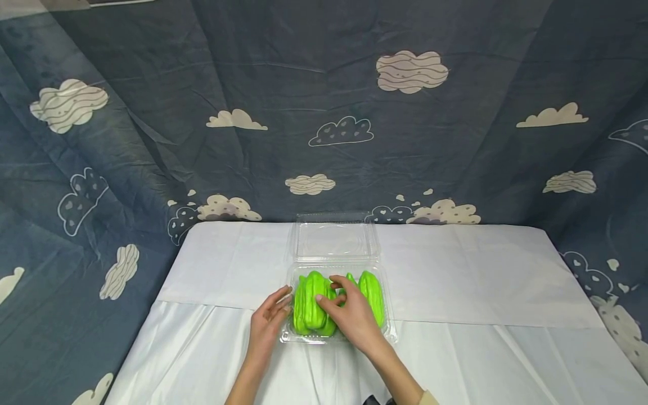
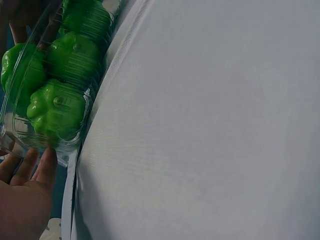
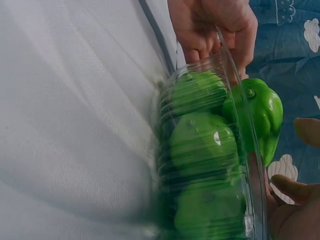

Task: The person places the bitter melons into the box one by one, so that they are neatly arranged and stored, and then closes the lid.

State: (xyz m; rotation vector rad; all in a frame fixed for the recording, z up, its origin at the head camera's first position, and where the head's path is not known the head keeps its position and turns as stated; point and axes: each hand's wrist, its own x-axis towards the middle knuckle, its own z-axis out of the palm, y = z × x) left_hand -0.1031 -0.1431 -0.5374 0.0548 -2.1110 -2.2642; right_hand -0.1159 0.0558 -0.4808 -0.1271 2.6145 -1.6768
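Note:
Several green bell peppers (image 1: pixel 315 304) lie in a clear plastic clamshell container (image 1: pixel 387 332), its lid (image 1: pixel 334 241) folded back away from me. One pepper (image 3: pixel 262 117) sits on top of the others and rises above the container's rim. At the container's left side is my left hand (image 1: pixel 268 323), its fingertips against or close to the plastic wall in the left wrist view. My right hand (image 1: pixel 356 318) hovers over the middle of the container, thumb and fingers spread apart beside the top pepper. In the right wrist view a gap shows between those fingertips and that pepper.
A white cloth (image 1: pixel 486 281) covers the table under the container. Behind and beside the table hangs a dark blue curtain (image 1: pixel 283 67) with a cloud print. A small dark object (image 1: pixel 372 400) shows at the bottom edge near my right forearm.

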